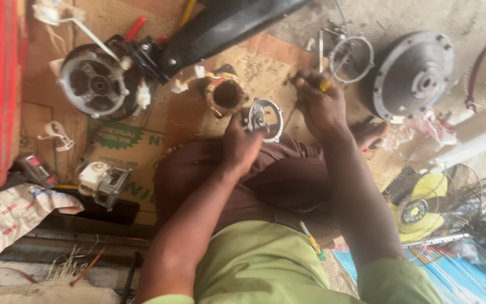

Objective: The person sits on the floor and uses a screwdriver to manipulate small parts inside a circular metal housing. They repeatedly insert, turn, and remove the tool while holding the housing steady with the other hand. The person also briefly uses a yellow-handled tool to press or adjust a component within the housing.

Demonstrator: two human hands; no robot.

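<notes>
A person sits on the floor over flattened cardboard [142, 115], seen from above, with brown trousers [288, 174] under both forearms.

The largest parts lie away from the hands. Beyond and to the right of the right hand sits a round grey motor housing [414, 73], its flat face turned up. Far to the left of the left hand lies a fan motor [94, 81] with a black arm [220, 25] running from it out of the top edge. Just beyond the left hand stands a stator [224, 94] wound with copper, its bore facing up.

The left hand [242, 143] is closed around a small round metal bracket [265, 119], held above the knee between the two hands; the ring's open face is turned up toward the camera, with no clear long axis. The right hand [322, 104] is closed in a fist on a yellow-handled tool [324, 84]. Its shaft is hidden by the fingers, so where its tip points cannot be made out. A second metal ring [351, 56] lies just beyond the right hand.

A yellow fan [423, 205] sits near the right elbow, partly cut off.
</notes>
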